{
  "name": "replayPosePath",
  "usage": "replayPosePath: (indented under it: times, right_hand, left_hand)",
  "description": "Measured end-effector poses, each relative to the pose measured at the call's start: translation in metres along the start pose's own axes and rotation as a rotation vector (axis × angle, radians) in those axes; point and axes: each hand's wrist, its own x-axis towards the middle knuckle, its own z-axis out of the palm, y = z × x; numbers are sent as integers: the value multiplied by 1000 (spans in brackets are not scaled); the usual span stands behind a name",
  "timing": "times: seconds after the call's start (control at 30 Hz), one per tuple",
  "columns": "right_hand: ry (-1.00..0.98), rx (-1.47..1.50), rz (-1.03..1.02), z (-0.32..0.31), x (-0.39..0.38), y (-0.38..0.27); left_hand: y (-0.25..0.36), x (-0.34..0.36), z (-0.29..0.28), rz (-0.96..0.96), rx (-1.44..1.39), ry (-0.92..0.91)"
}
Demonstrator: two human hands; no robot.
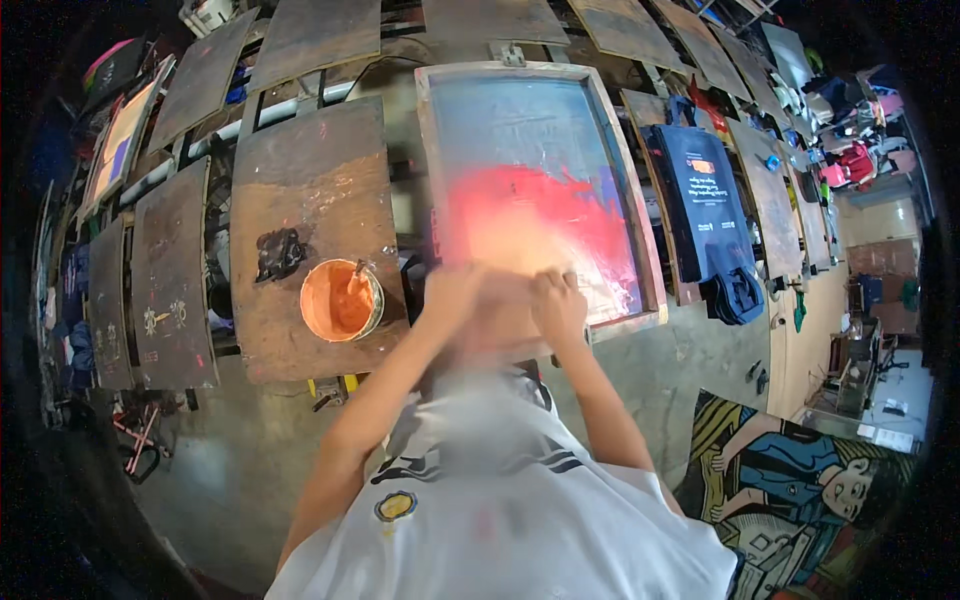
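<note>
At the near edge of the printing screen (535, 190), smeared with red ink, I had both arms reaching forward, left hand (452, 290) and right hand (558, 305) side by side, fingers curled round something too blurred to identify.

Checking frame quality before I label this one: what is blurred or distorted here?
Head view: both hands, left hand and right hand, are motion-smeared at the near edge of the printing screen; the orange ink bowl stays sharp; fisheye bends the boards, corners go black.

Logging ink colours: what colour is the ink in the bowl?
Orange, seen in the head view: the bowl sits on a brown board.
</note>
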Motion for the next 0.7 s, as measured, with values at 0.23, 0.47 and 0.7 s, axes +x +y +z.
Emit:
replayPosePath:
  times: [0.23,0.47,0.7]
  right_hand:
    - [-118,-91,-43,27,79,22]
    - [-356,-55,-68,-22,-21,-2]
    - [-116,104,-231,-3,-8,23]
  left_hand:
    - [-43,66,11,-91,39,4]
    - [31,-52,-18,-124,-120,-149]
    - [55,-66,15,-290,72,32]
